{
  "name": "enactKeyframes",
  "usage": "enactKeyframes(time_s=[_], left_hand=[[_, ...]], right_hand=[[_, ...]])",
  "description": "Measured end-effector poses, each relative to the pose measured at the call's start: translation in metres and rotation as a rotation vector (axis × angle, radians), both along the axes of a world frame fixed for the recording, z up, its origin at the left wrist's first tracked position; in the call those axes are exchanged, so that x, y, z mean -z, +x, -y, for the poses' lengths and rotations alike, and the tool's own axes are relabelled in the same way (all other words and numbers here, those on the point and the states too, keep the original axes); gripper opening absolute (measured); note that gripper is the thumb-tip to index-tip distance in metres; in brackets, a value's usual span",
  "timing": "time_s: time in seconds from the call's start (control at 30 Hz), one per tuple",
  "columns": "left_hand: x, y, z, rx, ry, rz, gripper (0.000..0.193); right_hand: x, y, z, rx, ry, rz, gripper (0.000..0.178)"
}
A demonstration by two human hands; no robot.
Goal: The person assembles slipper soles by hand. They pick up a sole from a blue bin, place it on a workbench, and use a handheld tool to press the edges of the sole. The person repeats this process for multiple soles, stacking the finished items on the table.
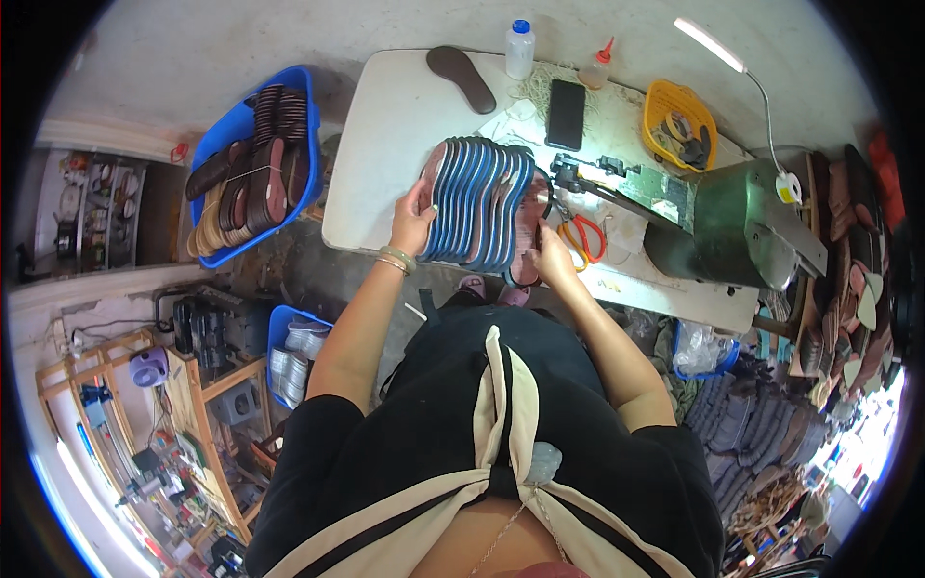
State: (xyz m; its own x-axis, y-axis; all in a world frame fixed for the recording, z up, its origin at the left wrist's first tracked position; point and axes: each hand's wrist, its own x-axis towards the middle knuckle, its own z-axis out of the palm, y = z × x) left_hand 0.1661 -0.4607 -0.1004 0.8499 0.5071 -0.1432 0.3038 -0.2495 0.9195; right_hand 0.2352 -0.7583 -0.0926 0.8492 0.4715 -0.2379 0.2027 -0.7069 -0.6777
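A long row of shoe insoles [472, 204], pressed side by side on edge, spans the space between my two hands over the table's near edge. Their edges look blue and dark, with pinkish-brown faces at the ends. My left hand [414, 226] is closed on the left end, thumb and fingers against the outer insole. On the right end, my right hand [552, 256] is closed round the brown outer faces; part of its fingers is hidden. Orange-handled scissors [584, 236] lie just right of that hand. A single dark insole [461, 79] rests flat at the table's back.
A green sewing machine [718, 217] stands on the right of the white table [371, 125]. Behind are a phone [566, 114], a white bottle [519, 50], a red-tipped bottle [597, 67] and a yellow basket [679, 125]. A blue crate [310, 144] of bundled insoles stands left.
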Motion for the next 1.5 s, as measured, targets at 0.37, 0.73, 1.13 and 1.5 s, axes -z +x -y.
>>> enactKeyframes(time_s=[0.37,0.73,1.13,1.5], left_hand=[[-0.057,-0.003,0.052,-0.067,-0.581,0.183,0.058],[-0.117,0.001,0.04,0.306,-1.106,0.111,0.021],[-0.14,0.053,0.113,0.305,-0.925,0.116,0.019],[-0.115,0.129,0.158,0.23,-0.529,0.274,0.018]], right_hand=[[-0.059,0.0,-0.105,0.213,0.425,-0.078,0.051],[-0.117,-0.031,-0.038,0.267,0.813,-0.523,0.041],[-0.14,-0.001,-0.042,0.285,0.121,0.516,0.04],[-0.176,0.041,0.008,0.185,-0.173,0.489,0.066]])
